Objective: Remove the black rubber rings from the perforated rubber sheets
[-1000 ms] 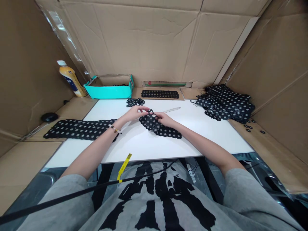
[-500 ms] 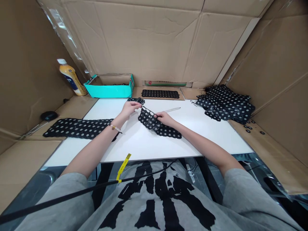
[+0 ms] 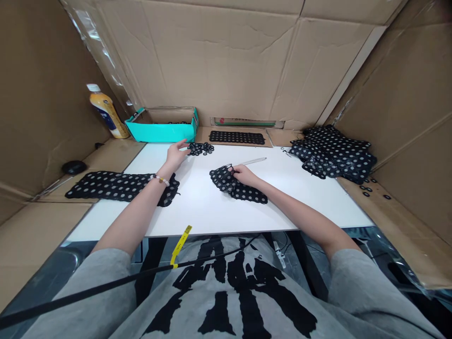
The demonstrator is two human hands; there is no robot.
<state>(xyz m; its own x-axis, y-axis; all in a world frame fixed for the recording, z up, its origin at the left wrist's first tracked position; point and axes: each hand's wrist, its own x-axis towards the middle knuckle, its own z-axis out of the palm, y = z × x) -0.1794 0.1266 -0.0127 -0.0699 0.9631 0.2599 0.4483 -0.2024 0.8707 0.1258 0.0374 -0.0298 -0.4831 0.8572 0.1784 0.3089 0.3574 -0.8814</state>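
Observation:
My right hand (image 3: pixel 245 174) pinches the upper edge of a floppy black sheet with rows of round holes (image 3: pixel 243 190); its fingers are closed on it. The sheet's left part is bent up, while its right part lies on the white board (image 3: pixel 197 212). My left hand (image 3: pixel 175 155) is just left of a small heap of loose black rings (image 3: pixel 200 149), fingers apart and nothing visible in them. Beneath and beside my left forearm lies a longer black holed sheet (image 3: pixel 109 186).
A turquoise-fronted box (image 3: pixel 160 133) with black rings inside stands behind my left hand, beside an orange-filled bottle (image 3: pixel 108 113). At the back are another holed sheet (image 3: pixel 236 137) and a pen-like stick (image 3: pixel 254 161). Stacked black sheets (image 3: pixel 332 153) lie at right, near loose rings (image 3: pixel 367 189).
My left hand has let go of the sheet's left end and moved left and slightly up toward the ring heap. That end has drooped. My right hand keeps its hold.

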